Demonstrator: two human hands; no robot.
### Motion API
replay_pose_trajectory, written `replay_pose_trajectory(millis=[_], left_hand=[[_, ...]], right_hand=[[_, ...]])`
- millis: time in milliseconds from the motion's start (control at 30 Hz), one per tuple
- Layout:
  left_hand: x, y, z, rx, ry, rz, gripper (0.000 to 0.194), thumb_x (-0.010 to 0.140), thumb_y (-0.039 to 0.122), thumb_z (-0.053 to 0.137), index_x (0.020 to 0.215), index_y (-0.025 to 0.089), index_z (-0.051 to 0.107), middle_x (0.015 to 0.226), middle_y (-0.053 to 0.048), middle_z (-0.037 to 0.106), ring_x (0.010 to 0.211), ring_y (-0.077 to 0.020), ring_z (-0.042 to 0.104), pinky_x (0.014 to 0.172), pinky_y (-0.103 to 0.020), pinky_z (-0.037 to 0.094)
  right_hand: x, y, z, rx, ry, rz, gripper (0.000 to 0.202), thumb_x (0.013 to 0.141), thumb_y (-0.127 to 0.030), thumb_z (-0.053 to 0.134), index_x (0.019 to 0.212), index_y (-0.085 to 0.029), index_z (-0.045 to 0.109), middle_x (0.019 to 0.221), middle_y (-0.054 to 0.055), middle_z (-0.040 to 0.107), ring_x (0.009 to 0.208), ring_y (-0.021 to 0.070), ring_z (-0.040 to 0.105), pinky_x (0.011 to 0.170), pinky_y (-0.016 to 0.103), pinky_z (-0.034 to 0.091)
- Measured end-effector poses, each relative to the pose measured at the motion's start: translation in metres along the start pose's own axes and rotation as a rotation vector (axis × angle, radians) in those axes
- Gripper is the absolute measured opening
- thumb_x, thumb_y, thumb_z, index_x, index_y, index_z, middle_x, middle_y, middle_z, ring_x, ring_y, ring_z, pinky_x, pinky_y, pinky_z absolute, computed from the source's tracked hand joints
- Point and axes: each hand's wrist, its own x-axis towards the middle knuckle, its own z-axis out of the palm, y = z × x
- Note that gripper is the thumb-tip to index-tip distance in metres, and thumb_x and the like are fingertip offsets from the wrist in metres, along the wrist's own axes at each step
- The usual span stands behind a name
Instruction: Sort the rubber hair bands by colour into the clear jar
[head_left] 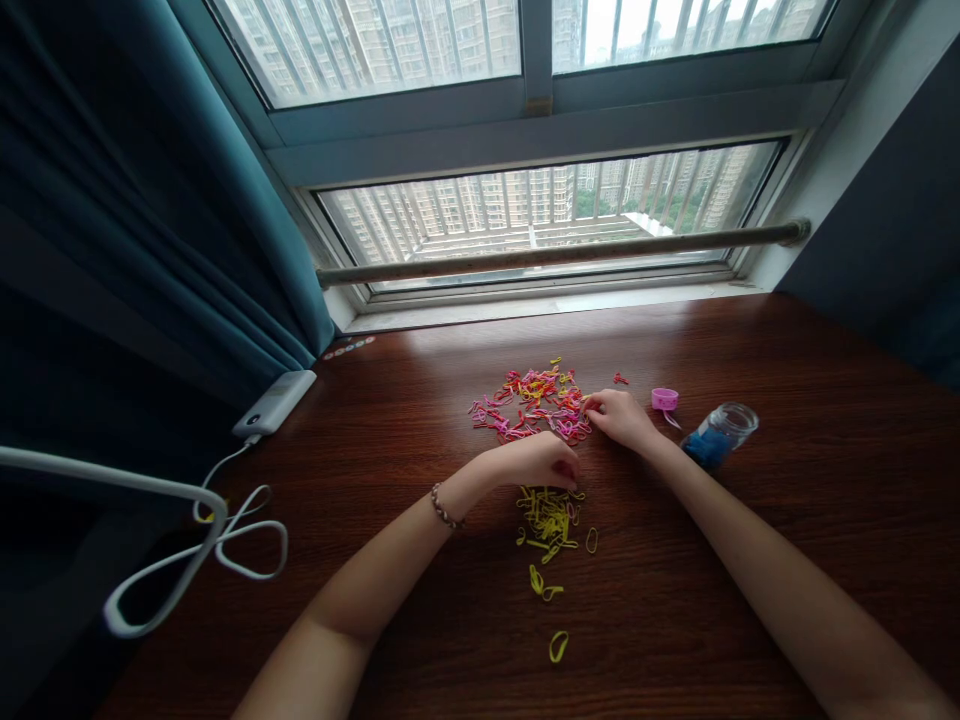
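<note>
A heap of pink, red and yellow rubber bands (536, 390) lies on the dark wooden table. Nearer to me is a pile of yellow bands (549, 518), with several loose ones in front of it. My left hand (549, 462), a braided bracelet on its wrist, hovers between the two piles, its fingers curled together at the top edge of the yellow pile. Whatever its fingertips hold is too small to make out. At the right edge of the pink heap my right hand (609, 412) has its fingers pinched together among the bands; what is between them cannot be made out.
A clear glass jar with blue contents (721, 436) lies tilted right of my right forearm, beside a pink ring-shaped item (664, 400). A white power strip (276, 404) and white cable (255, 530) are at the left. Curtain and window bound the table.
</note>
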Motion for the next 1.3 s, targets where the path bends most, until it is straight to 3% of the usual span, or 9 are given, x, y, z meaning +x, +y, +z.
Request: replay_pose_trajectory(millis=[367,600,767,867,1067,1300], left_hand=[[-0.001,0.003,-0.005,0.029,-0.082,0.035,0.008,0.072,0.014,0.059,0.076,0.015,0.066,0.070,0.000,0.063,0.062,-0.0084,0.053,0.058,-0.016,0.038],[-0.002,0.008,-0.010,0.011,-0.015,-0.037,0.012,0.069,0.012,0.061,0.080,0.013,0.063,0.071,0.000,0.059,0.060,-0.0081,0.051,0.055,-0.016,0.037],[-0.002,0.016,-0.008,0.020,-0.080,0.080,0.016,0.067,0.024,0.067,0.081,0.016,0.066,0.077,-0.001,0.056,0.063,-0.0084,0.050,0.055,-0.017,0.038],[-0.001,0.015,-0.003,0.023,-0.137,0.116,0.012,0.067,0.023,0.067,0.077,0.016,0.066,0.073,0.000,0.057,0.061,-0.0082,0.049,0.054,-0.016,0.037],[-0.001,0.014,-0.001,0.017,-0.149,0.089,0.006,0.070,0.019,0.064,0.075,0.016,0.066,0.071,0.000,0.058,0.060,-0.0080,0.050,0.055,-0.017,0.037],[0.000,0.017,-0.007,-0.133,-0.099,0.058,0.009,0.069,0.022,0.065,0.075,0.015,0.067,0.072,-0.001,0.059,0.064,-0.0081,0.052,0.058,-0.016,0.039]], right_hand=[[0.002,0.004,0.001,0.070,0.006,0.053,0.002,0.067,-0.019,0.059,0.067,-0.018,0.060,0.072,0.003,0.064,0.068,0.0154,0.057,0.061,0.023,0.038],[0.004,0.002,-0.002,0.267,0.022,0.087,0.007,0.065,-0.013,0.059,0.070,-0.016,0.061,0.064,0.001,0.065,0.058,0.0119,0.059,0.056,0.020,0.042],[0.006,0.004,0.000,0.439,0.002,0.164,0.010,0.066,-0.019,0.060,0.073,-0.015,0.066,0.060,0.002,0.065,0.051,0.0116,0.058,0.047,0.020,0.044],[0.007,0.004,0.000,0.559,-0.026,0.224,0.013,0.065,-0.018,0.061,0.075,-0.013,0.068,0.058,0.003,0.065,0.049,0.0121,0.058,0.044,0.020,0.046],[0.005,-0.002,-0.008,0.783,-0.081,0.310,0.019,0.061,-0.006,0.057,0.077,-0.010,0.068,0.065,0.006,0.068,0.061,0.0136,0.063,0.057,0.021,0.052],[0.006,-0.003,-0.010,0.852,-0.086,0.355,0.030,0.052,0.002,0.056,0.078,-0.008,0.069,0.068,0.006,0.069,0.067,0.0165,0.064,0.065,0.024,0.052]])
